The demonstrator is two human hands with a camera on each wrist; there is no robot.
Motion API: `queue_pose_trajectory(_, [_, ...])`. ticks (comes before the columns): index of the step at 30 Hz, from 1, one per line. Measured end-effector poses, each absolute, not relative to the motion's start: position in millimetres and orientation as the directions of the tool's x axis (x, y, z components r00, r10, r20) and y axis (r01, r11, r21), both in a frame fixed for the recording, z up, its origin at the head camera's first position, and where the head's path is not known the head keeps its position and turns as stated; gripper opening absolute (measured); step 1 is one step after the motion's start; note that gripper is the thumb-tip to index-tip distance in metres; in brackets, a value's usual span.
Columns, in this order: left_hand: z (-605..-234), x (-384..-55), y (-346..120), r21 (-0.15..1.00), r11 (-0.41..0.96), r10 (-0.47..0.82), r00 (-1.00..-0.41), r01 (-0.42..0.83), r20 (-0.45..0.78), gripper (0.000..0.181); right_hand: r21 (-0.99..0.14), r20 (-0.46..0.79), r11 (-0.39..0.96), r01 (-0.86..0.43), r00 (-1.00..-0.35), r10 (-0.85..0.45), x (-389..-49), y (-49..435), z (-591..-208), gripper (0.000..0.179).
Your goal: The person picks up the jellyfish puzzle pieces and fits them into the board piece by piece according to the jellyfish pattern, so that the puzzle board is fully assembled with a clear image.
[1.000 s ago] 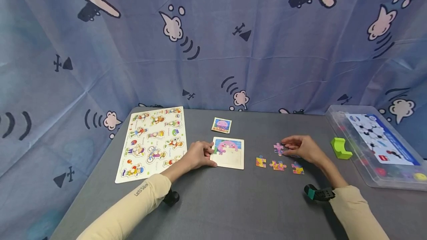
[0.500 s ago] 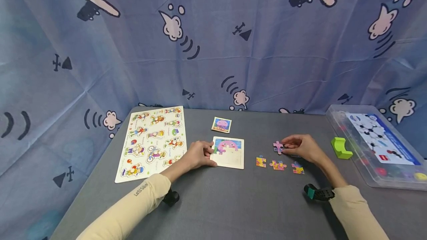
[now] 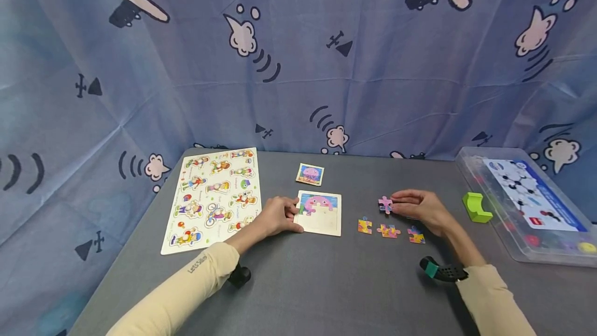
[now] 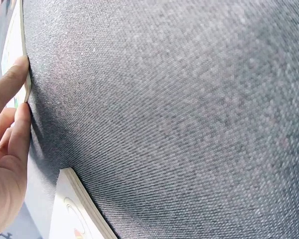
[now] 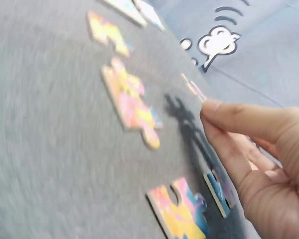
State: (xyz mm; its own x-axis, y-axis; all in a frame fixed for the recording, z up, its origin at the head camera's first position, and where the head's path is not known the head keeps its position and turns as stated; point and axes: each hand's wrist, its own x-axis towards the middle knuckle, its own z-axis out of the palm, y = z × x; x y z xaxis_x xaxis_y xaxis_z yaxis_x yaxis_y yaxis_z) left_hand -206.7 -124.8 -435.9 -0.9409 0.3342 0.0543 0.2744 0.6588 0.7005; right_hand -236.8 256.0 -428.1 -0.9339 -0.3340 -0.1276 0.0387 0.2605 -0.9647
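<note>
My left hand holds the left edge of a small square wooden jigsaw board, thumb at its near corner. A pink octopus picture fills the board's upper part; the lower right is bare wood. Between thumb and fingertips my right hand pinches a pink jigsaw piece, raised over the table with its shadow below in the right wrist view. Nearer me lie a yellow piece, an orange-pink piece and a yellow-and-blue piece. A blue-edged piece lies beneath the right hand, mostly hidden in the head view.
A small octopus picture card lies behind the board. To the left is a large peg puzzle board with cartoon figures. A green curved block and a clear plastic case are at right. A patterned curtain hangs behind the table.
My right hand has lifted the pink piece from the table and shifted it slightly left. My left hand and the board have stayed in place.
</note>
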Motion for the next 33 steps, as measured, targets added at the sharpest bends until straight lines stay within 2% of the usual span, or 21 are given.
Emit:
queue_pose_trajectory(9, [-433.9, -206.6, -125.0, 0.709, 0.647, 0.342, -0.938, 0.282, 0.061, 0.037, -0.986, -0.169, 0.058, 0.158, -0.931, -0.323, -231.1, 246.8, -428.4, 0.034])
queue_pose_trajectory(20, [-434.9, -206.4, -125.3, 0.715, 0.648, 0.333, -0.942, 0.263, 0.045, 0.036, -0.972, -0.172, -0.105, 0.21, -0.941, -0.292, -224.8, 231.6, -432.4, 0.028])
queue_pose_trajectory(33, [-434.5, -205.7, -124.3, 0.718, 0.649, 0.317, -0.947, 0.253, 0.047, 0.037, -0.967, -0.188, -0.119, 0.223, -0.949, -0.253, -220.2, 217.7, -437.6, 0.029])
